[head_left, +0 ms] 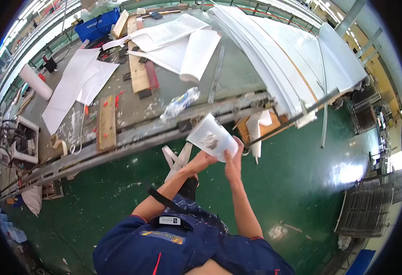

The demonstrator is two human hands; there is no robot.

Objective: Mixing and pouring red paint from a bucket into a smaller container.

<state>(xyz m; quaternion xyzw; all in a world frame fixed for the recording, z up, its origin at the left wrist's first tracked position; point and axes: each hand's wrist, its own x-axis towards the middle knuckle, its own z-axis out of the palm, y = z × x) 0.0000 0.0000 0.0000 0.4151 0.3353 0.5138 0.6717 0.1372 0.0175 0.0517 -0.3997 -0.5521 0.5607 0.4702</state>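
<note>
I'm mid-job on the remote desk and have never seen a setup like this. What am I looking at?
There is no robot here: these are a person's two bare hands. The one picture comes from a fisheye camera worn on the head, looking down, so straight edges bend near the rim.

The left hand and right hand hold a white tapered piece with a grey patch; whether it is a container or a curled sheet, I can't tell.

Beyond it is a grey workbench. On it lie a curled white sheet, a crumpled plastic packet, wooden boards and, at the right, large layered white sheets.
</note>
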